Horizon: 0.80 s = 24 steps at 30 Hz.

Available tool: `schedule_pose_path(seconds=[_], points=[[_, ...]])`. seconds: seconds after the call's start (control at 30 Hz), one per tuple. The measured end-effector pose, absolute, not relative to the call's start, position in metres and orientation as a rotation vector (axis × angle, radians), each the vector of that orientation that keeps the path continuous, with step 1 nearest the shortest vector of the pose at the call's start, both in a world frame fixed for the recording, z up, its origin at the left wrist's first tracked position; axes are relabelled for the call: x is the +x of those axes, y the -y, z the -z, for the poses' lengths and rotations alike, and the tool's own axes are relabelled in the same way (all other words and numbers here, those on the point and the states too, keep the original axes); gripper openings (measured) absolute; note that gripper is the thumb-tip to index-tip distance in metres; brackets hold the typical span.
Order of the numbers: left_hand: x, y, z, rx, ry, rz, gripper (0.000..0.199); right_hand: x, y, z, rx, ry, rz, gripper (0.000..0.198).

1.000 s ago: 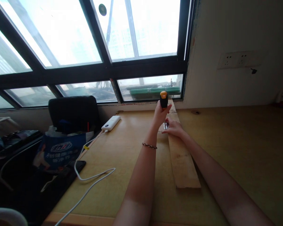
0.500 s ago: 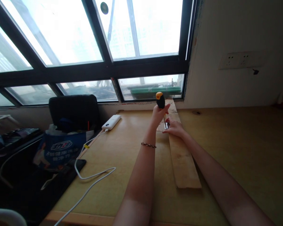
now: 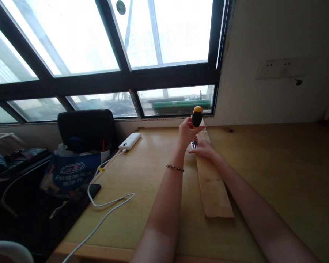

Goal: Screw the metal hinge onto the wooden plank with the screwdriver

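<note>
My left hand [image 3: 186, 130] is closed around a screwdriver [image 3: 197, 117] with a yellow and black handle. The screwdriver stands nearly upright, its shaft running down to a small shiny metal piece [image 3: 193, 145], perhaps a hinge. Thumb and fingers of my right hand [image 3: 204, 148] pinch that metal piece at the left edge of a long wooden board [image 3: 215, 190]. The board lies flat, pointing away from me towards the window, and my right hand rests partly on it. The screwdriver's tip and the screw, if any, are too small to make out.
The board lies on a wooden table [image 3: 153, 175]. Left on it are a white power bank [image 3: 130, 141] and its white cable [image 3: 109, 204]. Beyond the table's left edge stand a black chair [image 3: 86, 128] and a blue bag [image 3: 74, 173]. A window ledge and wall bound the far side.
The screwdriver's handle has shifted right and become more upright. My left hand has turned, its thumb now stretched to the right. My right hand stays in place on the metal piece.
</note>
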<state>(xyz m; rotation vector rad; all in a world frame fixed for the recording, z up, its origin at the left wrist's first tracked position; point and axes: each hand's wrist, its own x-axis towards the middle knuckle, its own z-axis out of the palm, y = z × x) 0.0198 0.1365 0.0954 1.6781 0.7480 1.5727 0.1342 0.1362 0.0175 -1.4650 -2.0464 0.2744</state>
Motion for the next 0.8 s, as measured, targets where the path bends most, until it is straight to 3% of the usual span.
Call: schedule_pose_path(seconds=[0.6, 0.8], points=[[-0.003, -0.149, -0.088, 1.407, -0.697, -1.464, 0.016, 0.132, -0.134, -0.019, -1.516, 2.041, -0.245, 0.062], [0.017, -0.144, -0.091, 1.603, -0.668, -1.505, 0.030, 0.133, -0.133, -0.021, -1.502, 2.042, -0.271, 0.065]])
